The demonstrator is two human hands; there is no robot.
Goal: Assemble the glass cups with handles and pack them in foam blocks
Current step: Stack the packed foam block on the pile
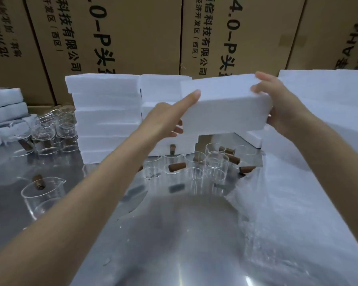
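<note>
I hold a white foam block (225,104) in the air above the table with both hands. My left hand (170,118) grips its left end, forefinger stretched along the top edge and the other fingers curled beneath. My right hand (277,106) clasps the right end, thumb on top. Below the block, several clear glass cups (215,162) stand on the steel table (174,234) with brown wooden handles (177,167) lying among them. A spouted glass cup with a brown handle (42,193) stands at the near left.
Stacks of foam blocks (108,118) rise behind the cups. More glass cups with handles (46,133) crowd the far left beside wrapped foam packs (4,112). Bubble wrap sheeting (298,203) covers the right side. Cardboard cartons (132,34) wall off the back.
</note>
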